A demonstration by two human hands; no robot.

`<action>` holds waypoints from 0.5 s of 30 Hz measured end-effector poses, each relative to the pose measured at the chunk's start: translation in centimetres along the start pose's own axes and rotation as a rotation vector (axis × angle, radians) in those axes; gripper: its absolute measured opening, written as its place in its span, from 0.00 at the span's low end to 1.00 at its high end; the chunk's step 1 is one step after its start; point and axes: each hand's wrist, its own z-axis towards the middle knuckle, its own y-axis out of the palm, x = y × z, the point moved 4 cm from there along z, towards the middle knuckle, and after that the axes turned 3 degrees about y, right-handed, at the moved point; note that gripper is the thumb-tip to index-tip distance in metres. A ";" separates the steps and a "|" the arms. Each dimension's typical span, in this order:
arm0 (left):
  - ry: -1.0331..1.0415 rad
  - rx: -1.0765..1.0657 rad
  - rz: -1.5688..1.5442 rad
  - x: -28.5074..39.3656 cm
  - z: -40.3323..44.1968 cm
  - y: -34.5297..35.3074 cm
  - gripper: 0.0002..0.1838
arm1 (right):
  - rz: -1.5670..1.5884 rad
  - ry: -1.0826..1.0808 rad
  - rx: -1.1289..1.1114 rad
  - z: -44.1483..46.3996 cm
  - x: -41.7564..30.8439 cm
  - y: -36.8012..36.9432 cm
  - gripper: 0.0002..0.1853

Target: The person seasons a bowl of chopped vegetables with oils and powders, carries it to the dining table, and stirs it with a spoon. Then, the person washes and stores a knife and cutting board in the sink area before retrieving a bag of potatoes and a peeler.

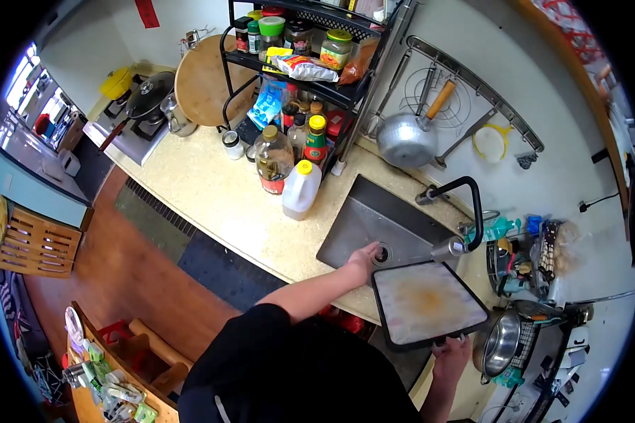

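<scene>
My right hand (453, 352) grips the near edge of a rectangular baking tray (402, 324). The tray has a black rim and a pale, whitish bottom with a brownish stain in its middle. It lies over the near right part of the sink (356, 211) and the counter edge, hiding both there. My left hand (364, 256) is low in the sink, its fingers stretched toward the drain (381, 254), just beyond the tray's left corner. Whether those fingertips touch the drain is too small to tell. A black faucet (466, 185) curves above the tray's far side.
A plastic jug with a yellow cap (302, 190) and a glass jar (273, 158) stand left of the sink, below a black rack (282, 74) of jars. A pot (407, 139) hangs on the wall. A steel bowl (499, 342) sits to the right. Further left is a stove (137, 120).
</scene>
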 end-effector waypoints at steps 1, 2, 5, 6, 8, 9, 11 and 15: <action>0.081 -0.125 -0.142 1.0 -1.3 -0.9 0.34 | 0.017 -0.047 -0.027 0.0 0.0 0.2 0.21; 0.161 -0.252 -0.278 1.8 -2.5 -1.1 0.38 | 0.040 -0.036 -0.054 -0.4 -0.4 0.1 0.21; 0.563 0.301 -0.806 5.2 -6.4 -1.7 0.45 | 0.081 -0.038 -0.030 -2.6 -3.4 0.6 0.19; 0.654 0.458 -0.667 7.2 -8.9 -3.0 0.47 | 0.097 -0.048 -0.007 -3.3 -3.5 0.7 0.19; 0.609 0.590 -0.583 10.4 -11.1 -2.9 0.47 | 0.113 -0.060 0.030 -4.6 -3.6 0.4 0.19; 0.585 0.654 -0.541 12.0 -11.9 -2.6 0.47 | 0.087 -0.063 0.005 -4.7 -2.9 0.1 0.21; 0.485 0.724 -0.665 13.6 -10.3 1.7 0.46 | 0.030 -0.086 -0.057 -4.9 -1.2 0.1 0.24; 0.383 0.821 -0.793 14.8 -11.2 2.4 0.37 | 0.037 -0.146 -0.126 -5.6 -0.6 0.1 0.27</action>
